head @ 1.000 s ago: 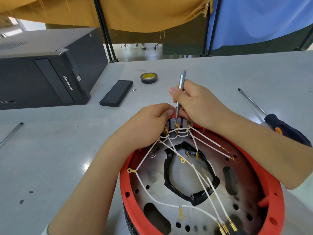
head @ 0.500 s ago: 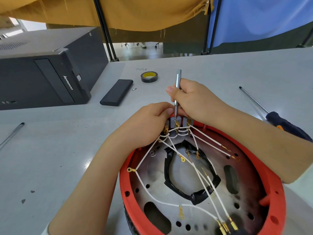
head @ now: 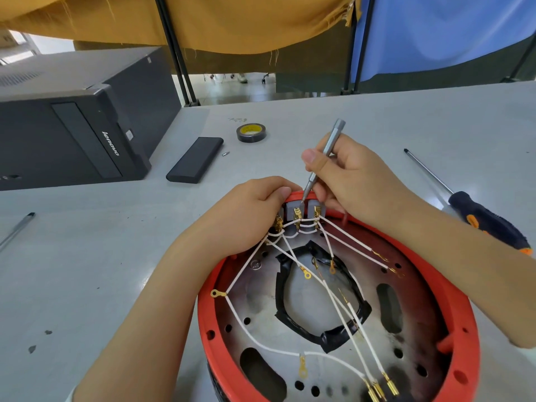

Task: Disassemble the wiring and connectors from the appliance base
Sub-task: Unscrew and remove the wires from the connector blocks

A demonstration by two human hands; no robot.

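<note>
Now the right hand (head: 345,181), gripping the slim driver (head: 322,161), has tilted its tip behind the middle connector (head: 296,213) at center frame, left hand (head: 249,216) pinching the neighbouring terminals on the red base (head: 452,311); release likely imminent.

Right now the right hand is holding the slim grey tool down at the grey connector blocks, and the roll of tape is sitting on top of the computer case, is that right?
Not quite. The head view shows the right hand holding the slim grey tool down at the grey connector blocks, but the roll of tape lies on the table, beside the computer case, not on top of it.
</note>
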